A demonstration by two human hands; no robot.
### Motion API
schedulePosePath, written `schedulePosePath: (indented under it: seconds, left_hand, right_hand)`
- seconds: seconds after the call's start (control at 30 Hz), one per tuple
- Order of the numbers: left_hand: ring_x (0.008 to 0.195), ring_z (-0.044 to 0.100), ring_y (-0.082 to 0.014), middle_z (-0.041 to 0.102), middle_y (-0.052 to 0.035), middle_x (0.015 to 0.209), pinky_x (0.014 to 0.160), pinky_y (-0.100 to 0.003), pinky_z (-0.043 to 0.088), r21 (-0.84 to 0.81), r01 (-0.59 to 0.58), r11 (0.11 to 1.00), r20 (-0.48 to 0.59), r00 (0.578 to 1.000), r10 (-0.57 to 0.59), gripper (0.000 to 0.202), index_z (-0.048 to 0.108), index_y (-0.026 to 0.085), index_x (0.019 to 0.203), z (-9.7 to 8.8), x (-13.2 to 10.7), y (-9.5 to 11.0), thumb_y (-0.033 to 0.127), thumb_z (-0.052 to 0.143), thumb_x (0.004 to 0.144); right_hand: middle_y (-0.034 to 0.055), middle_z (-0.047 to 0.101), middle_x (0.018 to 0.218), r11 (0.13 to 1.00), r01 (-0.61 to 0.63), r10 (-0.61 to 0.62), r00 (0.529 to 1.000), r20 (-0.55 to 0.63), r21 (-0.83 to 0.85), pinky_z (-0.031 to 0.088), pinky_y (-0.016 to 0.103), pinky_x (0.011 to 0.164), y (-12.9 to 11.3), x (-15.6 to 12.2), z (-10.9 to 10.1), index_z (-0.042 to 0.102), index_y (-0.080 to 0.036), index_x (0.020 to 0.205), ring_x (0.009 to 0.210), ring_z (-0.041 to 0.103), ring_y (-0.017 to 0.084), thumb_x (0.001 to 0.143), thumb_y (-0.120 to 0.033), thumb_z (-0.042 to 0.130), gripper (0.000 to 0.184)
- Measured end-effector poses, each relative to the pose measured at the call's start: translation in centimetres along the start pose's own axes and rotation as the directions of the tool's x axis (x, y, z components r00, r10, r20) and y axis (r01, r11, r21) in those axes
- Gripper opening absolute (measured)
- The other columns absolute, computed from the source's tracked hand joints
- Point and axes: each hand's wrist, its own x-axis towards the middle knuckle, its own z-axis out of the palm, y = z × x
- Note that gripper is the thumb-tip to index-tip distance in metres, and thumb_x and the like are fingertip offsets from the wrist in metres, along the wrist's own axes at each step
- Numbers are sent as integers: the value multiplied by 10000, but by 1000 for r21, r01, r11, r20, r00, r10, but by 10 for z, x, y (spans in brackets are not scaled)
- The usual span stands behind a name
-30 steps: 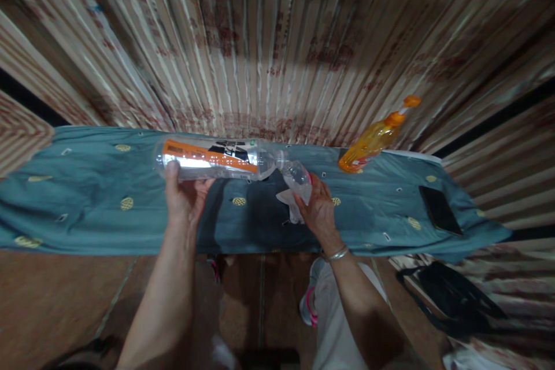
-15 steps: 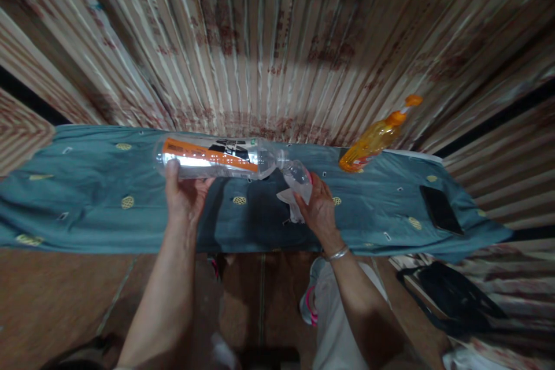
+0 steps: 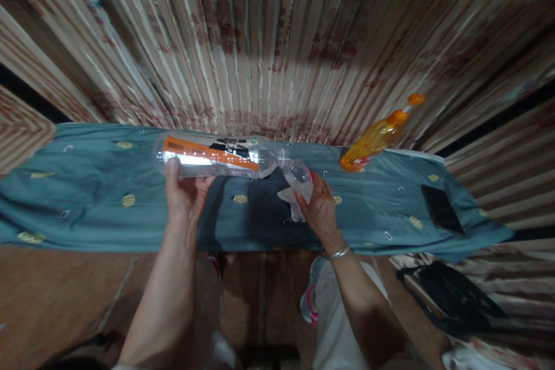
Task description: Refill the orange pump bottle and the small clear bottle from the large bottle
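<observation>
My left hand (image 3: pixel 184 193) grips a clear plastic bottle (image 3: pixel 217 157) with an orange and black label, held sideways with its neck pointing right. The bottle's mouth meets a small clear glass (image 3: pixel 299 176), which my right hand (image 3: pixel 319 208) holds tilted, together with a white cloth (image 3: pixel 290 199) that hangs below the glass. Both hands hover over a table covered with a teal cloth (image 3: pixel 87 196) dotted with yellow ovals.
An orange bottle with a nozzle cap (image 3: pixel 376 137) stands at the back right of the table. A black phone (image 3: pixel 442 209) lies near the right end. A dark bag (image 3: pixel 451 295) sits on the floor at right. A striped curtain (image 3: pixel 277 40) hangs behind the table.
Almost nothing has moved; both hands keep the bottle and glass in the same pose, and the view has shifted only slightly.
</observation>
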Motion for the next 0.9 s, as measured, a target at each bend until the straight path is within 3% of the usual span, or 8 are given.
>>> schedulePosePath:
  seconds: [0.5, 0.73, 0.9]
  left_hand:
    - [1239, 654, -326, 765, -103, 1059, 1024, -441, 585, -33, -25, 999, -20, 1000, 25, 315, 703, 214, 1029, 2, 0, 0, 439, 759, 815]
    - [1387, 553, -362, 776, -80, 1069, 1040, -484, 568, -3, -8, 1000, -16, 1000, 8, 281, 705, 216, 1056, 3, -2, 2, 419, 699, 863]
    - [1395, 547, -359, 777, -69, 1067, 1063, -482, 542, 2, -5, 1000, -12, 1000, 5, 278, 704, 212, 1062, 2, -1, 2, 417, 693, 876]
  right_hand:
    - [268, 655, 1344, 1000, -2, 1, 1000, 2, 18, 539, 576, 1076, 0, 0, -1, 459, -60, 1477, 1244, 636, 368, 1013, -488, 541, 637]
    - [272, 652, 1357, 1000, -2, 2, 1000, 9, 19, 528, 586, 1092, -2, 1, -2, 454, -59, 1478, 1255, 631, 366, 1014, -478, 537, 630]
    - [281, 652, 1354, 1000, -7, 6, 1000, 9, 15, 526, 577, 1099, -1, 1, -2, 458, -47, 1472, 1250, 635, 367, 1008, -468, 551, 634]
